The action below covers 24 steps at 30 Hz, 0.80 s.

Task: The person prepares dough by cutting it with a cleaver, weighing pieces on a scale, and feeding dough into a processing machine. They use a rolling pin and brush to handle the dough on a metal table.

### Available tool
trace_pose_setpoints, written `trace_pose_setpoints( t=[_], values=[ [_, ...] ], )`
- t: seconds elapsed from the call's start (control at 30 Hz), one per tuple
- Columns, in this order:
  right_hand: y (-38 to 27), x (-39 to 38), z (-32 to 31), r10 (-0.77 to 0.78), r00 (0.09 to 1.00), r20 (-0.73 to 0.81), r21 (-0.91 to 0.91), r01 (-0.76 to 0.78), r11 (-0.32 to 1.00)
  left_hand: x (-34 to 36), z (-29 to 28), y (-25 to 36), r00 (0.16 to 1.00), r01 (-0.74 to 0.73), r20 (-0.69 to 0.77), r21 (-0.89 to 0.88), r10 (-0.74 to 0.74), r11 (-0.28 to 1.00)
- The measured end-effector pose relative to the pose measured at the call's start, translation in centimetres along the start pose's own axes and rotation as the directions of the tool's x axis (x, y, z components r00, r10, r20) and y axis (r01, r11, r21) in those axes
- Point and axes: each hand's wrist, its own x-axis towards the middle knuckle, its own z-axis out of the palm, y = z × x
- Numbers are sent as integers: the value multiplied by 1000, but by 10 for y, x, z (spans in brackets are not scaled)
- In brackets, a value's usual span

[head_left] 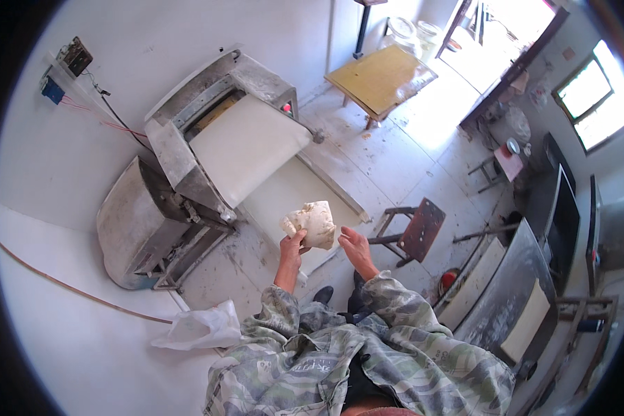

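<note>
White-walled workshop, pale tiled floor (409, 159) with plenty of grime on it, bright light pouring in through the doorway at the top right. Against the wall on the left there's a chunky, scuffed metal machine (260, 73) with a wide pale sheet (249, 142) sloping out of its front. A flat pale tray (288, 187) sits low down below that.

The thing in hand is a crumbly-looking off-white chunk (315, 222), held up in the air in front of the person, over the near end of the tray as seen from above. The left hand (292, 247) is clamped on its lower left corner, thumb on the near face. The right hand (356, 246) has its fingers loosely bent and is just beside the chunk's right edge; can't tell if a fingertip actually touches. Both sleeves are camo (277, 312).

Around that: a brown-topped stool (423, 230) off to the right, a yellow-topped table (381, 80) farther back, and a crumpled plastic bag (201, 329) draped over the right edge of the white surface (83, 326). Over on the dark bench (485, 298), a pale slab (527, 322) lies along the right edge.
</note>
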Motion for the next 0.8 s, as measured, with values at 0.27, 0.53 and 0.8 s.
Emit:
trace_pose_setpoints(
  t=[0.27, 0.53, 0.8],
  values=[
    [68, 139, -56, 211, 967, 140, 91, -225, 970, 150, -26, 29, 968, -98, -224, 72, 112, 993],
    [48, 357, -48, 208, 894, 397, 319, -347, 882, 228, -60, 57, 759, 80, -646, 220, 84, 972],
    [-5, 516, 54, 69, 866, 494, 711, -449, 541, 143, 3, -6, 700, -86, -563, 545, 440, 834]
  ],
)
